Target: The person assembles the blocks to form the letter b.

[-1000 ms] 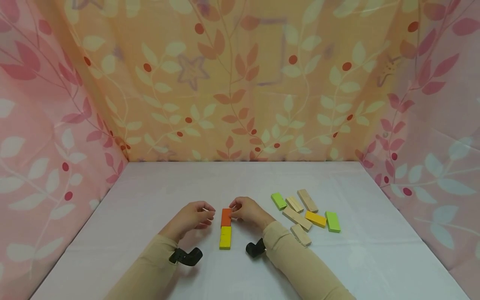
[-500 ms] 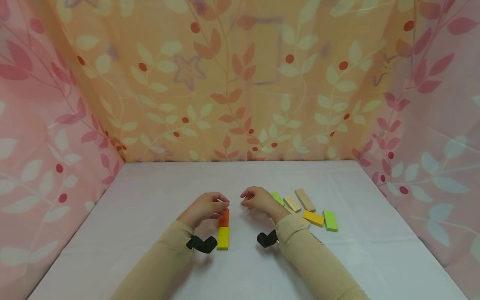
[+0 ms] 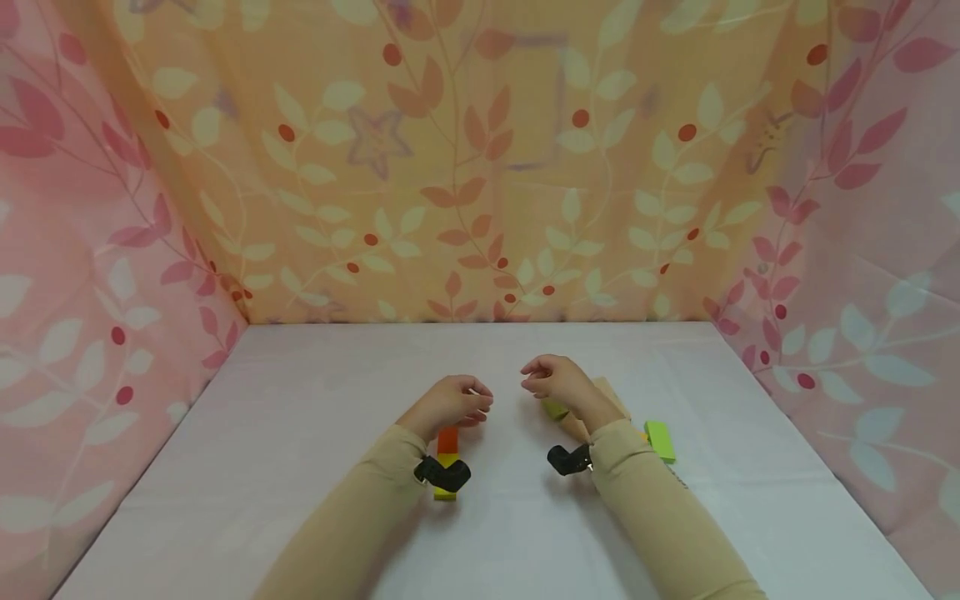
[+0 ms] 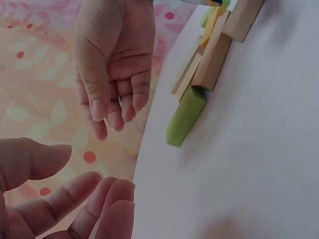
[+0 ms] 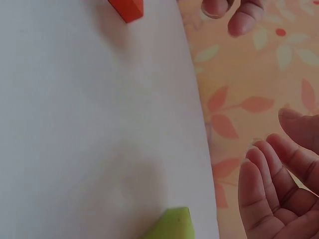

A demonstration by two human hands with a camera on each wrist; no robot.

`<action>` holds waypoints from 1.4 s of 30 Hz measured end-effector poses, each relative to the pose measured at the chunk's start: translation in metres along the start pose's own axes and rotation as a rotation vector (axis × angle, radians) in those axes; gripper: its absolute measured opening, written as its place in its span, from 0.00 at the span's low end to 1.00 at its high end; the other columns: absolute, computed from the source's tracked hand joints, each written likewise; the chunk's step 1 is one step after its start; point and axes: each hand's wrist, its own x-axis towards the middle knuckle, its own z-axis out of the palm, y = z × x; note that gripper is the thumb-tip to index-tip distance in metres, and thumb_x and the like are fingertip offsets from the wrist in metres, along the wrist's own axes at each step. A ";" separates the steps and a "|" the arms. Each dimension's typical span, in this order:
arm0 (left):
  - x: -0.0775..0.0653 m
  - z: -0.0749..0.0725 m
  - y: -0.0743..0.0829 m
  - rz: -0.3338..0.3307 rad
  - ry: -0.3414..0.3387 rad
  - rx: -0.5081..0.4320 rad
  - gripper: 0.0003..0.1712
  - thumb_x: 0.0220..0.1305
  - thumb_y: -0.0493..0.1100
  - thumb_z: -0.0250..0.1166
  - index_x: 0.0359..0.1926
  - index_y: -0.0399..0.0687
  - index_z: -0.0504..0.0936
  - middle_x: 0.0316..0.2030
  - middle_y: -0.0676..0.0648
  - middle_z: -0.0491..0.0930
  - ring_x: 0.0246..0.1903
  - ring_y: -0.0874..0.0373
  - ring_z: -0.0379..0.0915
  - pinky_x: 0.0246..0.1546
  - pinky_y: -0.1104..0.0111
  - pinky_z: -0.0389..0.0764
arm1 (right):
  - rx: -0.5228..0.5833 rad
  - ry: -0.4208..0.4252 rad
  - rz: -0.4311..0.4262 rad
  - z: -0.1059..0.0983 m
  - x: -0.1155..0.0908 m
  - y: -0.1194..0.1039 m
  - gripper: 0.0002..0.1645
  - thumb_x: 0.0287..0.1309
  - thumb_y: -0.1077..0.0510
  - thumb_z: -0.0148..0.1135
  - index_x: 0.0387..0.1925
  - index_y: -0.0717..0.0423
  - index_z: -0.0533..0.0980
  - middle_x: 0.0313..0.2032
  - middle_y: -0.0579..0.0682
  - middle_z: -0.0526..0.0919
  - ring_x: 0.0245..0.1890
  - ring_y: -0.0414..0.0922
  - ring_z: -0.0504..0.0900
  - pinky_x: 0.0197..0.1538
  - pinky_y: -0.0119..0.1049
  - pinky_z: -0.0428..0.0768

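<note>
My left hand (image 3: 453, 402) hovers just beyond the orange-red block (image 3: 447, 440), its fingers loosely bent around nothing. A yellow block (image 3: 445, 495) lies end to end with the orange-red one, partly hidden by the left wrist's black camera mount. To the right, my right hand (image 3: 564, 385) hangs in the air near a green block (image 3: 553, 409) and holds nothing; its thumb and fingers are apart in the right wrist view. In the left wrist view several plain wooden blocks (image 4: 214, 59) lie against the green block (image 4: 187, 117); the right forearm covers part of this group in the head view.
Another green block (image 3: 660, 442) lies at the right of the group. The white table (image 3: 225, 467) is enclosed by a patterned orange curtain (image 3: 480, 208) behind and pink curtains (image 3: 885, 292) at the sides.
The right hand has left the orange-red block and moved right and away over the loose blocks. My left hand has moved right, over the orange-red block and past it. Both hands hold nothing.
</note>
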 end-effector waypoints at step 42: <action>0.056 0.107 0.031 0.469 -0.121 0.675 0.05 0.57 0.43 0.64 0.35 0.51 0.84 0.28 0.60 0.79 0.31 0.68 0.68 0.35 0.77 0.68 | 0.019 0.121 0.027 -0.084 -0.021 0.053 0.23 0.60 0.61 0.56 0.53 0.72 0.66 0.42 0.64 0.77 0.43 0.59 0.77 0.47 0.44 0.76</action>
